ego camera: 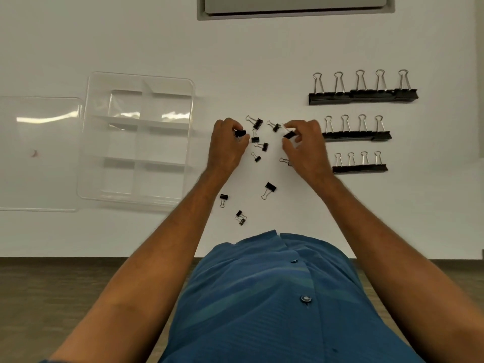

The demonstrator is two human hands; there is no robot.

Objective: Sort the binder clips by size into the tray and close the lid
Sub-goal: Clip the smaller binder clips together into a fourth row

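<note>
Our left hand pinches one small clip, our right hand pinches another. Loose clips lie between both hands on the counter. The empty tray sits well off past the left hand, so the left is nearer; lid open beyond it.

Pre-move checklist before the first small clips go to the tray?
1. Left hand pinches a small clip: ok.
2. Right hand pinches a small clip: ok.
3. Tray compartments open, nothing in them: ok.
4. Lid swung open to the tray's left: ok.
5. Three sorted rows clear of the path: ok.
6. Held clips same size: cannot tell.
</note>
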